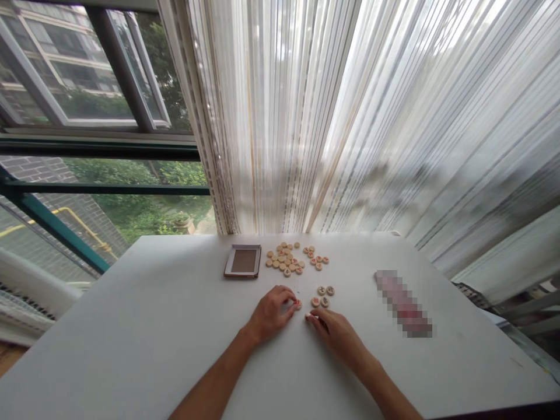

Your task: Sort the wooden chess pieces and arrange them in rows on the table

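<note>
My left hand (pixel 273 314) is closed, its fingertips on a round wooden Chinese chess piece (pixel 298 304) with red marking. To the right, my right hand (pixel 335 332) pinches another chess piece (pixel 308 317), seen mostly edge-on and partly covered by the fingers. Just beyond the right hand lie several face-up pieces, among them a red-marked piece (pixel 315 302) and a black-marked piece (pixel 330 290). Farther back is a loose pile of chess pieces (pixel 282 259), most showing plain faces. Beside it is a small group of red-marked pieces (pixel 319 260).
A shallow open box (pixel 242 261) sits left of the pile on the white table (pixel 153 326). At the right lies a pixelated reddish object (pixel 405 306). Sheer striped curtains (pixel 280 116) hang behind the table's far edge, with an open window (pixel 100 76) at left.
</note>
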